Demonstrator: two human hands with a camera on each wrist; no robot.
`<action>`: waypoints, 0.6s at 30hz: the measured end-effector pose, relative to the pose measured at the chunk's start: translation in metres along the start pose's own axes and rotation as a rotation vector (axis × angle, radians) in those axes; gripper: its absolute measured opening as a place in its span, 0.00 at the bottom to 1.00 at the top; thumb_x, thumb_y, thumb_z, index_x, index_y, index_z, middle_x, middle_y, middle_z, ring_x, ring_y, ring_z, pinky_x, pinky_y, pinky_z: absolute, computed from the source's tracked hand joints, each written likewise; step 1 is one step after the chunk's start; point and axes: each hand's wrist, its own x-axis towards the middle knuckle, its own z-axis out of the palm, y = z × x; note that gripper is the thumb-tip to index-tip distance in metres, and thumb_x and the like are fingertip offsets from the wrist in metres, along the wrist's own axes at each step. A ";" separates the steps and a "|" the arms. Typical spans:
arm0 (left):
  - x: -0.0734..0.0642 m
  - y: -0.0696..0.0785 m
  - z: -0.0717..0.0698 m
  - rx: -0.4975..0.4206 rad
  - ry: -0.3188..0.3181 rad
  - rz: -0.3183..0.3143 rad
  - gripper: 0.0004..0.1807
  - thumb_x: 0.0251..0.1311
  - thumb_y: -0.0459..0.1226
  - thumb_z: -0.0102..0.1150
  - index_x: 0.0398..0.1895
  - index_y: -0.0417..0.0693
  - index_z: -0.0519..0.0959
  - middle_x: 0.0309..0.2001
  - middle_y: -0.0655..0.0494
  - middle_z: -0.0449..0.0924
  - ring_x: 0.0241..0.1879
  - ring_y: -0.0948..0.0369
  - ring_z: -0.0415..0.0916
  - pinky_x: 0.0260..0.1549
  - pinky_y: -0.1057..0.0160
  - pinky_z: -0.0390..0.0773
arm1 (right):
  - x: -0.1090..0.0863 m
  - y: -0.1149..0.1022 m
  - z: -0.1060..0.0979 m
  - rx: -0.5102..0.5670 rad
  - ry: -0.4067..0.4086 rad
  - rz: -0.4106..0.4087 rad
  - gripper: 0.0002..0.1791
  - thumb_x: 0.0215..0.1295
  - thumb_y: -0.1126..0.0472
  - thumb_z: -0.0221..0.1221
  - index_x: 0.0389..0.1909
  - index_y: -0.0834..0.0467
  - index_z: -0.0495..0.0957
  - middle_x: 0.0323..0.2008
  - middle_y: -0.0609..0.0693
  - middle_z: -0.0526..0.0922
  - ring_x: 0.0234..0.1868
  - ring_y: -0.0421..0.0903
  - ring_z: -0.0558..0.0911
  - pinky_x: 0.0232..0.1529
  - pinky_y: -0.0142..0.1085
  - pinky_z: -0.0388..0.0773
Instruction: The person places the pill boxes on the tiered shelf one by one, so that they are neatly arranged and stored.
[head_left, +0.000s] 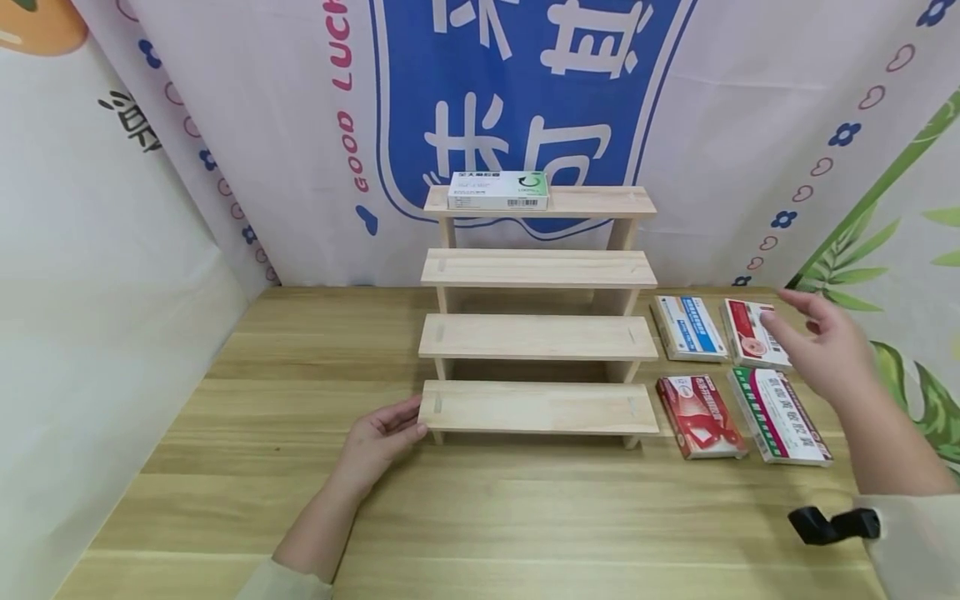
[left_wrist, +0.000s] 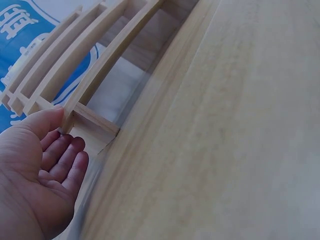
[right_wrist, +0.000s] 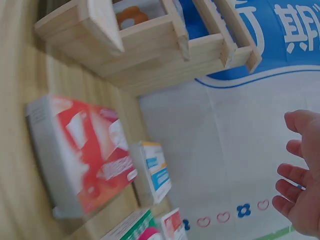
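A wooden step rack (head_left: 540, 407) with several tiers stands on the table. At the left end of its lowest tier, my left hand (head_left: 380, 442) pinches the board's corner; the left wrist view shows the thumb (left_wrist: 49, 121) against the edge. A white-and-green medicine box (head_left: 498, 191) lies on the top tier. To the right, my right hand (head_left: 832, 346) hovers with fingers apart, holding nothing. It overlaps the edge of a red-and-white medicine box (head_left: 750, 333). Nearby lie a blue-and-white box (head_left: 690, 328), a red box (head_left: 701, 417) and a green-and-white box (head_left: 782, 417).
A printed white cloth (head_left: 315, 242) with a blue panel hangs right behind the rack. White side coverings (head_left: 97, 275) border the wood-grain table (head_left: 300, 500). A black strap piece (head_left: 832, 527) sits at the right sleeve.
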 end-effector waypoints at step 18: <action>0.000 -0.001 0.000 -0.014 -0.009 -0.006 0.27 0.60 0.31 0.65 0.63 0.36 0.72 0.66 0.43 0.72 0.63 0.50 0.73 0.53 0.73 0.78 | -0.059 0.092 0.028 -0.122 0.023 0.045 0.37 0.73 0.47 0.50 0.69 0.72 0.58 0.66 0.81 0.57 0.64 0.81 0.57 0.56 0.74 0.58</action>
